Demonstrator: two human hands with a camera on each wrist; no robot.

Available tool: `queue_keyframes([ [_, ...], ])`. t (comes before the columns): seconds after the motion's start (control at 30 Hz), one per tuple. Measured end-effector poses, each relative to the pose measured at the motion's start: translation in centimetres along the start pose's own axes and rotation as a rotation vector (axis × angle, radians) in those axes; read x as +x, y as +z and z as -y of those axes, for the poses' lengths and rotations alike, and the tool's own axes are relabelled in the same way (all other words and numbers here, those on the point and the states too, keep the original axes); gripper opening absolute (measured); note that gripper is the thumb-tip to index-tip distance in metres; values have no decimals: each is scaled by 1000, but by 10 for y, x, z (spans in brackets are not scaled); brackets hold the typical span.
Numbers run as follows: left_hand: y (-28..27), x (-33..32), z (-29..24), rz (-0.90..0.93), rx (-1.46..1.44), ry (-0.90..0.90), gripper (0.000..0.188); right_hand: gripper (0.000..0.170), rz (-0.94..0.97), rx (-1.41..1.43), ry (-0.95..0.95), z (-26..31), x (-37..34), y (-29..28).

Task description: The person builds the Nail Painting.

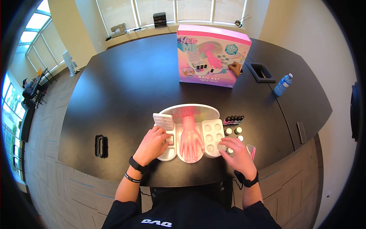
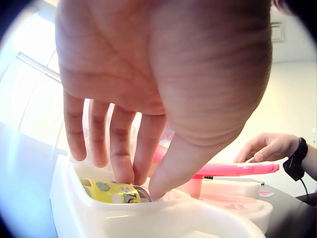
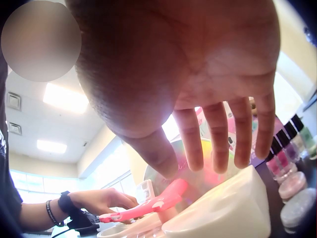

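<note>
My left hand (image 1: 154,143) reaches into the left compartment of a white nail-art stand (image 1: 167,155). In the left wrist view, its thumb and index finger pinch the end of a yellow patterned roll (image 2: 106,192) lying in that compartment. A pink model hand (image 1: 190,140) lies palm down in the middle of the stand, before an oval mirror (image 1: 173,111). My right hand (image 1: 238,152) hovers at the front right corner of the white palette (image 1: 213,132) with round wells. Its fingers hang fairly straight and hold nothing in the right wrist view.
Black-capped polish bottles (image 1: 233,119) and several small jars (image 1: 238,130) stand right of the palette. Behind is a pink nail-art box (image 1: 207,72). A water bottle (image 1: 283,84), a phone (image 1: 301,132) and a black case (image 1: 101,146) lie farther out on the dark table (image 1: 126,76).
</note>
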State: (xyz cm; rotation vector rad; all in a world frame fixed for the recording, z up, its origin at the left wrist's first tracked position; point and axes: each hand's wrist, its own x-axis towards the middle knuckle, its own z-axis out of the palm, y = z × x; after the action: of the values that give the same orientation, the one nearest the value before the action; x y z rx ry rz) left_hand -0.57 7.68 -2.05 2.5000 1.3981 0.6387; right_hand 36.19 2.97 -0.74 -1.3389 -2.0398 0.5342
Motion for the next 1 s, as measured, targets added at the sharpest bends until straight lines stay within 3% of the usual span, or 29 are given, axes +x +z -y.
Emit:
queue_keyframes([
  [0.53,-18,-14,-20,-117,-6,24,14,30,-139,-217,6,-30,23,-49],
  [1.0,-23,-32,-38,-188,-60,-26,13,31,-83,-289,-36,-70,76,-54],
])
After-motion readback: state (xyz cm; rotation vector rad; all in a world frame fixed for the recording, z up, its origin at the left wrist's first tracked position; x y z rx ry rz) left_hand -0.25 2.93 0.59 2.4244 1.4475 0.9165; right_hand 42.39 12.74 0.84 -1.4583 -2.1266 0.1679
